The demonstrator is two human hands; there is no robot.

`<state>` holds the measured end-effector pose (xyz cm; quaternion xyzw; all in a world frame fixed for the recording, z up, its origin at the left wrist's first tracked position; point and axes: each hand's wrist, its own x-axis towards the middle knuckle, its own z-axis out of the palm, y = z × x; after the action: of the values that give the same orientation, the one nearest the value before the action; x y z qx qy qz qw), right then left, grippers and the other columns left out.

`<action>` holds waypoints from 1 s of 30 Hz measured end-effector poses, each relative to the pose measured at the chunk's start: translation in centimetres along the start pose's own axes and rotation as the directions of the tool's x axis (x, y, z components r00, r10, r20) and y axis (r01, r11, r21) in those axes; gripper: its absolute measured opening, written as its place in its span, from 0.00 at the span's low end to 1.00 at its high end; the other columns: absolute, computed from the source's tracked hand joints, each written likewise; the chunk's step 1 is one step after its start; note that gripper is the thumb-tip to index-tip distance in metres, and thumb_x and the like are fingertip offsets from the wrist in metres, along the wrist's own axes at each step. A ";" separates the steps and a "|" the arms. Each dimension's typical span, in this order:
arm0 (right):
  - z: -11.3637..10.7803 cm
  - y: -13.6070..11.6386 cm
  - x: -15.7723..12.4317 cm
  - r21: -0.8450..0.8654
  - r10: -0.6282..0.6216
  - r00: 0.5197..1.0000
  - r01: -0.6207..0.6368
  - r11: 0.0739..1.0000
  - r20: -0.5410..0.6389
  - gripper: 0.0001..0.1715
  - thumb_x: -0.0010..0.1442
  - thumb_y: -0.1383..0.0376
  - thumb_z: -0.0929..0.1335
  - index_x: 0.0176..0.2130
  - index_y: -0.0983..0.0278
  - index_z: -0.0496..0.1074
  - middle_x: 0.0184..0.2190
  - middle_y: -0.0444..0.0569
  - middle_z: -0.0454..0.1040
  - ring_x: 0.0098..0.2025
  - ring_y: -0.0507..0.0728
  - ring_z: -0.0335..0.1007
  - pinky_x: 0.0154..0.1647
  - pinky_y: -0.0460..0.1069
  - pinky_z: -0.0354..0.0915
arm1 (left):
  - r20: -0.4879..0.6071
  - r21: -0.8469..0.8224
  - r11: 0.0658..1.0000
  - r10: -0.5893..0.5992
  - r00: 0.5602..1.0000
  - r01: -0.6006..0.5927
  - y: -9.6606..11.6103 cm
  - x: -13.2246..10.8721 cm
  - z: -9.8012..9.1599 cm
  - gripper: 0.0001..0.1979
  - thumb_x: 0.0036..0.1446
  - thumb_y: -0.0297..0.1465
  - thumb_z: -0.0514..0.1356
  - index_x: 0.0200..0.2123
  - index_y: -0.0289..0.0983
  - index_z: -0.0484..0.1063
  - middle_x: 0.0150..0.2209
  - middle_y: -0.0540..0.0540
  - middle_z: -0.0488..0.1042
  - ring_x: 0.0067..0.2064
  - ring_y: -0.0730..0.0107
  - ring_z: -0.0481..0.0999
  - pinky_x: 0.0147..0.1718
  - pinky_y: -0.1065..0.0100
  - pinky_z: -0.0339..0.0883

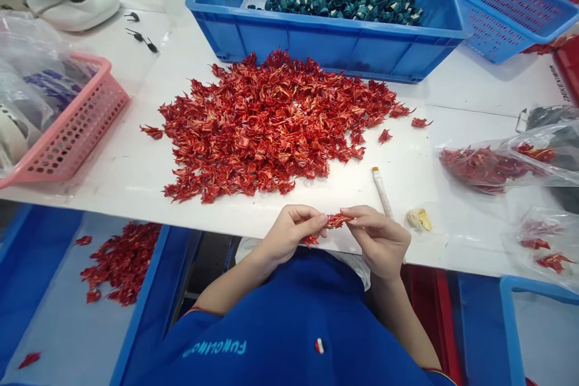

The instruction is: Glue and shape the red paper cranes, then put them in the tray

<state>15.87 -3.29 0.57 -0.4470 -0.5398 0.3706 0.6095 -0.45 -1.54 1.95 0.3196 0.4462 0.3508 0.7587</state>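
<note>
Glossy plastic red pieces [266, 126], smooth plastic crate [335, 45], matt cloth shirt [271, 313]

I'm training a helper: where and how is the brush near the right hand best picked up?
Probably by the pale handle of the brush, pinched across its width, coming from above and the person's side: it lies slim and straight on the table, bristles pointing away. The right hand hides its near end.
</note>
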 end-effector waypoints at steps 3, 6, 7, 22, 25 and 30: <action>-0.1 0.2 -0.5 -0.072 -0.101 0.995 0.100 0.992 -0.010 0.11 0.56 0.73 0.71 0.29 0.57 0.78 0.32 0.46 0.83 0.34 0.58 0.81 0.33 0.54 0.78 | 0.008 -0.022 0.999 -0.034 0.999 0.034 -0.1 0.0 0.3 0.23 0.35 0.48 0.73 0.18 0.33 0.74 0.17 0.49 0.70 0.20 0.78 0.63 0.20 0.73 0.56; -0.3 0.3 -1.1 -0.117 -0.110 0.993 0.106 0.987 -0.031 0.13 0.56 0.75 0.71 0.32 0.56 0.78 0.42 0.48 0.82 0.37 0.59 0.81 0.36 0.56 0.78 | -0.031 -0.059 0.998 0.010 0.999 -0.012 -0.3 -0.2 0.5 0.22 0.34 0.46 0.75 0.19 0.34 0.74 0.18 0.51 0.71 0.20 0.79 0.64 0.22 0.74 0.58; -0.3 0.3 -1.2 -0.127 -0.098 0.994 0.091 0.988 -0.051 0.12 0.56 0.74 0.71 0.32 0.57 0.78 0.45 0.49 0.81 0.38 0.59 0.81 0.37 0.57 0.78 | -0.047 -0.062 0.998 0.030 0.998 -0.033 -0.4 -0.2 0.6 0.21 0.34 0.45 0.75 0.20 0.34 0.74 0.18 0.51 0.71 0.21 0.79 0.65 0.22 0.74 0.59; 1.2 -1.3 -1.8 -0.059 0.168 0.977 -0.177 0.982 -0.133 0.04 0.53 0.64 0.74 0.30 0.61 0.76 0.23 0.44 0.78 0.18 0.49 0.67 0.16 0.45 0.64 | -0.067 0.021 0.997 0.076 0.995 -0.075 -0.9 -0.7 1.0 0.21 0.36 0.45 0.74 0.21 0.34 0.74 0.20 0.51 0.72 0.21 0.78 0.66 0.22 0.73 0.63; 1.2 -1.5 -1.7 -0.036 0.205 0.969 -0.212 0.977 -0.138 0.05 0.52 0.64 0.75 0.29 0.61 0.76 0.21 0.43 0.76 0.15 0.48 0.62 0.13 0.44 0.59 | -0.063 0.016 0.997 0.078 0.995 -0.078 -0.9 -0.7 1.0 0.21 0.35 0.46 0.74 0.21 0.34 0.75 0.20 0.50 0.73 0.21 0.77 0.67 0.22 0.73 0.64; 1.2 -1.8 -1.8 -0.033 0.207 0.967 -0.215 0.976 -0.148 0.06 0.51 0.64 0.75 0.27 0.62 0.76 0.20 0.42 0.75 0.15 0.47 0.61 0.13 0.43 0.58 | -0.022 -0.013 0.999 0.048 0.999 -0.048 -0.9 -0.8 0.9 0.21 0.36 0.47 0.74 0.21 0.35 0.76 0.20 0.48 0.74 0.22 0.74 0.69 0.23 0.72 0.65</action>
<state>14.40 -5.38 1.70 -0.5423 -0.4527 0.3867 0.5928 0.30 -2.81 1.95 0.3215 0.4441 0.3754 0.7473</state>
